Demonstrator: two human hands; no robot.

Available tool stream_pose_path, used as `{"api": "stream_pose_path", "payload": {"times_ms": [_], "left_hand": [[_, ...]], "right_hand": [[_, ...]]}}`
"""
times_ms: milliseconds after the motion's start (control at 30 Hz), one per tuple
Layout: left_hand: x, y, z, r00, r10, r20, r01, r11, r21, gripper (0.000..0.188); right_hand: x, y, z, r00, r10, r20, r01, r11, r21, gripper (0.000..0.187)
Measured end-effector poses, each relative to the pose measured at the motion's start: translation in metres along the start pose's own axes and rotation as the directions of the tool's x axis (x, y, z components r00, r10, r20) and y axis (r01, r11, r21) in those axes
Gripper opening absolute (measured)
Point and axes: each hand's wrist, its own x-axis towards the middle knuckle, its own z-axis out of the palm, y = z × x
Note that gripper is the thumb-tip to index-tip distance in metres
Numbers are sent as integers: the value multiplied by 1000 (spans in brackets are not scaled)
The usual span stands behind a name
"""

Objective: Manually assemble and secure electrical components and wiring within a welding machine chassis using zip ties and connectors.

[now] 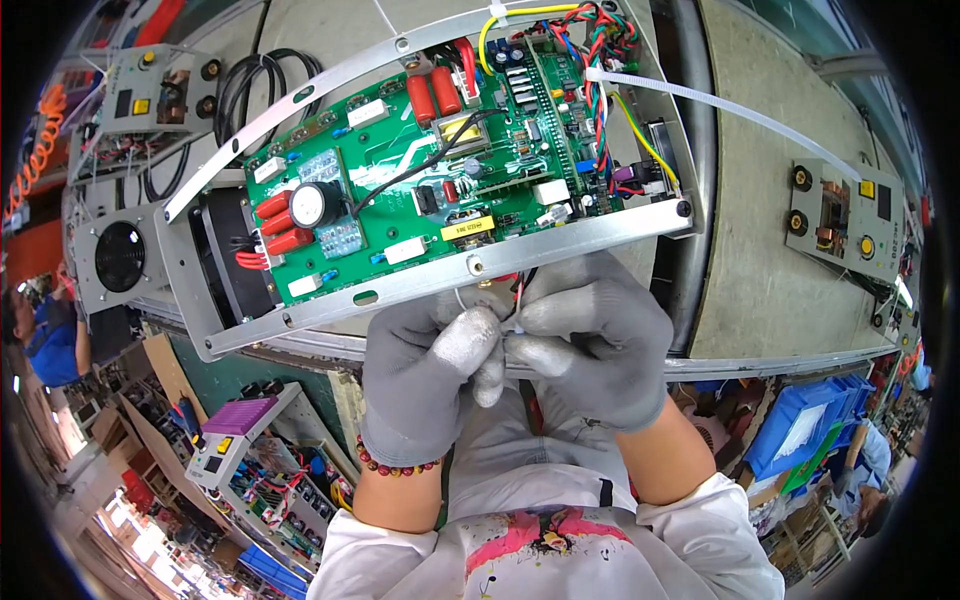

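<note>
Both my hands wear grey gloves with pale worn fingertips and meet just below the near rail of an open metal chassis (590,233). My left hand (425,365) is closed in a pinch, with a thin white strip (461,298) curving up beside its fingers. Close against it, my right hand (590,340) pinches thin red and dark wires (519,289) that come from under the rail. The fingertips hide where strip and wires meet. Inside the chassis lies a green circuit board (390,190) with red and white components. A black fan (235,255) fills the chassis's left end.
A long white cable tie (740,100) sticks out rightward from the wire bundle (600,50). Similar units stand at right (845,220), upper left (160,88) and lower left (265,450). Black cable (255,85) lies coiled behind. Blue bins (800,425) and other people are farther off.
</note>
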Motion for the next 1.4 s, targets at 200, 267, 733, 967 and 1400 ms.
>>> {"api": "stream_pose_path", "payload": {"times_ms": [200,267,733,967,1400], "left_hand": [[-4,-9,5,997,36,-62,-37,999,-12,27],[-7,-10,8,979,148,-143,-115,970,212,18],[1,-2,22,966,170,-193,-158,985,75,22],[-1,-5,22,918,281,-281,-229,951,206,16],[4,-1,28,880,309,-362,-212,936,282,16]], "right_hand": [[1,-1,8,994,-110,-17,103,966,-236,11],[-1,-5,12,991,-118,-69,93,952,-293,11],[-12,-14,18,988,150,35,-149,988,-36,14],[-19,-14,16,994,15,109,7,980,-200,13],[5,-18,18,961,36,273,117,844,-524,16]]}}
